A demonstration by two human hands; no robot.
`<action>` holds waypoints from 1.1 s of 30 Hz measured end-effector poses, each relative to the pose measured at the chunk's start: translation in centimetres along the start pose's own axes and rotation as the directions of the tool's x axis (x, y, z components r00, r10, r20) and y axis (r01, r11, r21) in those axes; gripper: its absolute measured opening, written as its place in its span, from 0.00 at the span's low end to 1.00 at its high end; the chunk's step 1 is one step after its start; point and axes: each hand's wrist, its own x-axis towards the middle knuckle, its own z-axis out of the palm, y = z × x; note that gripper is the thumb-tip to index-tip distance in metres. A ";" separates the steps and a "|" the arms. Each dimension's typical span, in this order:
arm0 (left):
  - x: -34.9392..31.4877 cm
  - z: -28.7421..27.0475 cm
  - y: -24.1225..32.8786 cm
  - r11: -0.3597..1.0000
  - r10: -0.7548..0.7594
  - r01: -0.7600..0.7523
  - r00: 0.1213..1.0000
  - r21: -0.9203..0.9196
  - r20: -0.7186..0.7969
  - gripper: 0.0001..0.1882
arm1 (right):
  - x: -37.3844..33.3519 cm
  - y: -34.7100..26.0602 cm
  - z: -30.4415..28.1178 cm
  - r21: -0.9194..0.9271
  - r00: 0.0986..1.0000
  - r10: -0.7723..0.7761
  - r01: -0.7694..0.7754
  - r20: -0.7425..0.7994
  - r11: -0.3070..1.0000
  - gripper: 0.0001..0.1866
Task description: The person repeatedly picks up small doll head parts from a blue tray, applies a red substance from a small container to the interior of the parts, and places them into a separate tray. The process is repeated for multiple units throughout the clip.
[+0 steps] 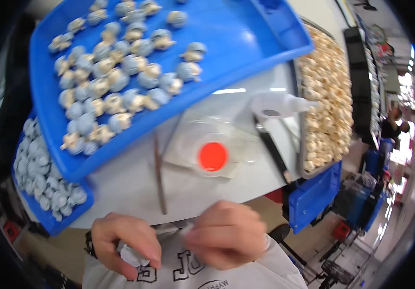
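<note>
White worktable [130, 197] in a cluttered workshop, floor and gear off to the right. A large blue tray [236, 38] sat at the far left, with grey-and-cream pieces [99, 86] in it; a smaller blue tray [88, 200] of grey pieces [39, 168] showed beyond its left corner. Mid-table: a round container of red-orange stuff [212, 156], a white bottle [267, 103], a black-handled tool [273, 149] and a thin brown stick [159, 178]. Cream pieces [330, 96] filled a tray to the right.

Left hand [128, 233] was at the near edge, before the shirt [202, 270]; its fingers curled, thumb and fingertips pinching a pale grey piece [131, 255]. Right hand [229, 233] was beside it, apart, fingers bent inward, tips close to the thumb (blurred, couldn't tell if anything was pinched there).
</note>
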 end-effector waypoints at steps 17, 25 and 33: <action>-0.5 2.6 -1.6 0.954 -0.078 0.176 0.928 0.244 -0.365 0.22 | -1.5 0.4 -4.5 -0.338 0.978 -0.197 0.207 0.065 0.918 0.09; 0.4 2.5 -1.5 0.915 0.193 0.038 0.834 0.402 -0.517 0.21 | -4.0 -0.8 -15.1 -0.709 0.758 0.170 -0.650 -0.629 0.274 0.10; 1.5 2.9 -1.5 0.926 0.114 0.118 0.817 0.358 -0.565 0.30 | -4.8 0.5 -14.5 -0.711 0.739 0.267 -0.671 -0.618 0.211 0.11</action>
